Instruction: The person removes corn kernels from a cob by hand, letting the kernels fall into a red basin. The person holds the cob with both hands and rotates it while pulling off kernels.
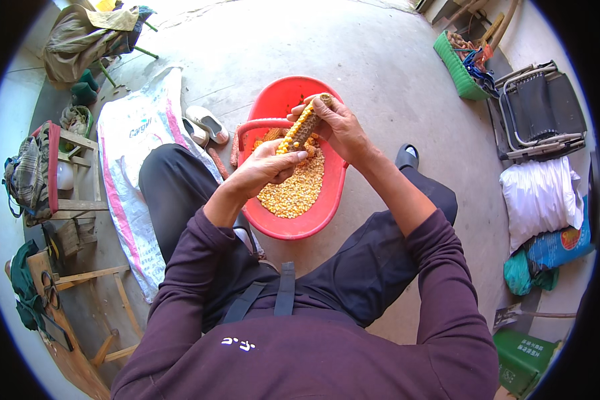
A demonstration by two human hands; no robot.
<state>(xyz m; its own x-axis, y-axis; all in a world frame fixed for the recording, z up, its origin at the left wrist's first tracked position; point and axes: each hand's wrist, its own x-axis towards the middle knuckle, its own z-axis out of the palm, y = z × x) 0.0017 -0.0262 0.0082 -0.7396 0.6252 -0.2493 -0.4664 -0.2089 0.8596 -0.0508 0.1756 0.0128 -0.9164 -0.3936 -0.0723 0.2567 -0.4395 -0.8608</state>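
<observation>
A partly shelled corn cob [304, 126] is held slantwise over a red plastic basket [325, 215]. Yellow kernels still line its left side, while the brownish right side is bare. My left hand [265, 169] grips the cob's lower end, thumb along it. Around the upper end is my right hand [341, 126], with its thumb pressed near the tip. Loose corn kernels [292, 195] cover the basket's bottom. Beneath my hands, several orange-yellow cobs [275, 134] lie partly hidden. The basket's red handle [266, 123] rests toward the left side.
On the left are a white woven sack [130, 112], white shoes [207, 124], bare cobs [217, 162], a wooden chair [77, 205] and a wooden bench [65, 310] holding scissors [50, 290]. At right stand a green basket [457, 70], a folded chair [540, 110] and a white bag [540, 200].
</observation>
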